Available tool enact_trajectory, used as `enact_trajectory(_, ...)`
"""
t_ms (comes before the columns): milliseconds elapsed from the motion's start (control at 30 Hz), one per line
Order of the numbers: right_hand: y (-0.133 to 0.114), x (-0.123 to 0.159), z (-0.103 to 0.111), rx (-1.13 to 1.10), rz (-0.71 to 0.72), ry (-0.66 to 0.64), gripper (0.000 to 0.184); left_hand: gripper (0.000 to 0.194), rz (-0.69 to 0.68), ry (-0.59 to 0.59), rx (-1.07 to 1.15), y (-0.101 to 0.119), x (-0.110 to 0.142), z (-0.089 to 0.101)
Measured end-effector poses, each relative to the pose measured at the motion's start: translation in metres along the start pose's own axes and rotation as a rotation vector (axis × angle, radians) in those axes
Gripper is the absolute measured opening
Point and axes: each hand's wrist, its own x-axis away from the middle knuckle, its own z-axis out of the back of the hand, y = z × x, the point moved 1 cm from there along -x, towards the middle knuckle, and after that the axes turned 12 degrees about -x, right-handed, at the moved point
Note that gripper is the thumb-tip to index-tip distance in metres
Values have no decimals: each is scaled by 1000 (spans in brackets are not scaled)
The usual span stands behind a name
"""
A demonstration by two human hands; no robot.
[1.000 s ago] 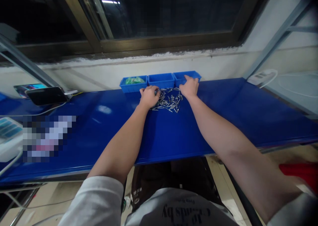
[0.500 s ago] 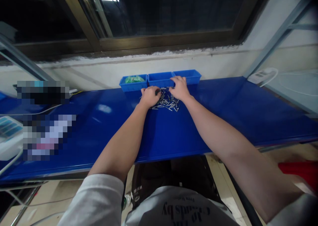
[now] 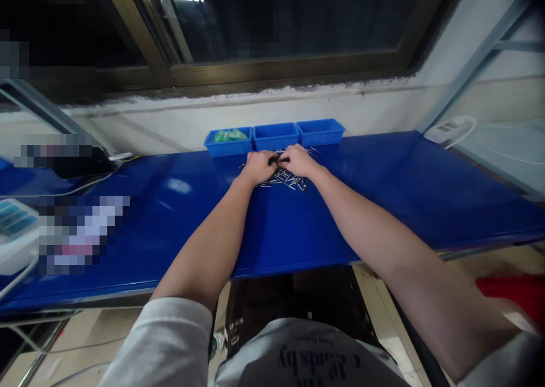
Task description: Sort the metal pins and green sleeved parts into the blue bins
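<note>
A loose heap of thin silver metal pins, like blind rivets [image 3: 289, 180], lies on the blue tabletop [image 3: 293, 228]. Over the heap's left side, my left hand [image 3: 256, 167] is closed with its fingers curled round a small black object [image 3: 273, 160], too small to identify. My right hand [image 3: 299, 160] is at its right, thumb and fingers pinched together close to that object. Whatever the right fingertips hold is hidden. A few pins stick out beyond both hands.
Behind the heap stand three blue bins: a left bin [image 3: 230, 148] with green plastic bags [image 3: 230, 135], a middle bin [image 3: 276, 143] and a right bin [image 3: 321, 138]. A white device [image 3: 17, 234] and cables sit at left; a white power strip [image 3: 447, 129] lies at far right.
My right hand has come down and left, from the front of the bins to beside my left hand, and its fingers have drawn together. The left hand has barely moved.
</note>
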Motion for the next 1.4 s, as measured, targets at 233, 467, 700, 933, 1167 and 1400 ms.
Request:
enact_trajectory(233,-3,0,2,8,11,11,22,30,12,-4,-16,2,1,2)
enact_trajectory(467,-7,2,5,4,-68,30,22,28,14,-1,3,2,1,4)
enact_trajectory(700,-15,4,9,19,-138,208,28,37,57,73,10,2,1,3)
enact_trajectory(933,-14,0,6,-31,-122,216,35,29,44,103,31,2,0,5)
enact_trajectory(1167,-16,1,7,-386,-83,319,13,29,99,93,-39,2,1,5)
enact_trajectory(1400,-18,1,10,-540,-106,378,10,28,111,105,-25,0,1,3)
